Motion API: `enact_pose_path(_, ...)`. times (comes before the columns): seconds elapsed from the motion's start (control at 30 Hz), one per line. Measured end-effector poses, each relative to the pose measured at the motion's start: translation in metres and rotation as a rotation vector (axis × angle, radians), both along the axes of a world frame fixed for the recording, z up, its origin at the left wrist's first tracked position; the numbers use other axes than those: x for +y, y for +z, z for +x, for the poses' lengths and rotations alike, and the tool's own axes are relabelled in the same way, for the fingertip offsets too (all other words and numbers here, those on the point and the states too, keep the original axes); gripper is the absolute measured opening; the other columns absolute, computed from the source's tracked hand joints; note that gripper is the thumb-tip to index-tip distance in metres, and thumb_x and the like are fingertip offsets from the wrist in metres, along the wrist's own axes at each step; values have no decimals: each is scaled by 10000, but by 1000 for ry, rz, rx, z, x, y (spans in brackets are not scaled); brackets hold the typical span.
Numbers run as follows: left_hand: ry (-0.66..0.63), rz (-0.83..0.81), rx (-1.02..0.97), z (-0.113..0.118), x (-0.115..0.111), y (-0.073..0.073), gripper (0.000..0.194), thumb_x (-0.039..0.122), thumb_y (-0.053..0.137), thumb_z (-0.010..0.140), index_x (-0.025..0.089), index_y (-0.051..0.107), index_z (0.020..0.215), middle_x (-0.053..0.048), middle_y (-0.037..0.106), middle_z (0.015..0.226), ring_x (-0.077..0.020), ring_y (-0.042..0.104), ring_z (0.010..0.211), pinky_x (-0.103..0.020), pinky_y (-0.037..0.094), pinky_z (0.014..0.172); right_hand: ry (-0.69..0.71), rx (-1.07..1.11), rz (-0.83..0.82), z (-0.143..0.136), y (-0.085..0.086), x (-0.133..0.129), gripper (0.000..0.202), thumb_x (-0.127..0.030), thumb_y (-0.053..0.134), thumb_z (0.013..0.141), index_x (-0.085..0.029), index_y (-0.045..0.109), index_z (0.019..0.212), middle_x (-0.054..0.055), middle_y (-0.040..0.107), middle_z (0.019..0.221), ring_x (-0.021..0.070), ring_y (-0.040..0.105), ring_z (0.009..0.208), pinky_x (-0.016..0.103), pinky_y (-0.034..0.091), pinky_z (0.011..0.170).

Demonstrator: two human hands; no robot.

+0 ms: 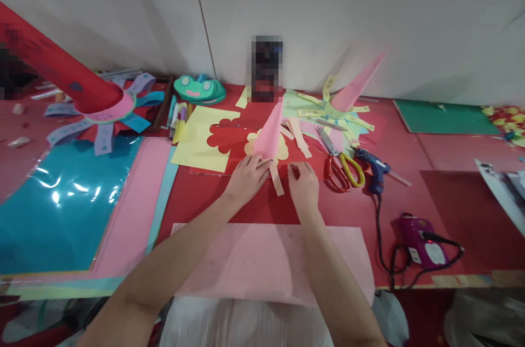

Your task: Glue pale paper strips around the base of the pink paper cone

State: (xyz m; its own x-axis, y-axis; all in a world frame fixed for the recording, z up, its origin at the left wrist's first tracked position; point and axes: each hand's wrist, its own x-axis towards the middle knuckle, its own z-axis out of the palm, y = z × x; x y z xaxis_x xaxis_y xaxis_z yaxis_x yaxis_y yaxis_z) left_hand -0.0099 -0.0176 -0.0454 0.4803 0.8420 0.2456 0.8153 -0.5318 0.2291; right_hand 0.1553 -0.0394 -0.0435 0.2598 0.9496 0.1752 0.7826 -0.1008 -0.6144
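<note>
A pink paper cone (269,136) stands on a pale yellow scalloped paper flower (283,149) in the middle of the table. My left hand (248,178) is at the cone's base, its fingers closed on the upper end of a peach paper strip (277,180) that points toward me. To the right of that strip is my right hand (304,180), with thumb and fingers pinched together; whatever may be between them is too small to make out. More peach paper strips (299,138) lie just behind. Scissors (338,161) with red and yellow handles rest to the right.
A blue glue gun (374,167) lies right of the scissors, its cord running near a purple power box (424,240). A second pink cone (361,81) with yellow strips stands behind. At left are a red paper cone (92,90), markers (180,120) and a blue sheet (74,204).
</note>
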Motion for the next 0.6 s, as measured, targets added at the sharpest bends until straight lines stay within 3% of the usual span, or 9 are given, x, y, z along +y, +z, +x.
enact_pose_path(0.27, 11, -30, 4, -1, -1, 3, 326, 212, 416, 941, 158, 556, 1230, -105, 554, 1097, -220, 542, 956, -358, 489, 833, 109, 49, 143, -11, -10, 10, 206, -315, 465, 896, -187, 601, 808, 63, 615, 809, 177, 551, 754, 310, 438, 734)
enact_pose_path(0.6, 45, -78, 143, 6, -13, 7, 391, 268, 468, 930, 137, 482, 1298, -142, 505, 1286, -262, 516, 1104, -389, 457, 920, 109, -44, 150, -15, -18, 16, 261, -352, 515, 877, -213, 466, 661, 12, 544, 672, 165, 479, 670, 291, 381, 682)
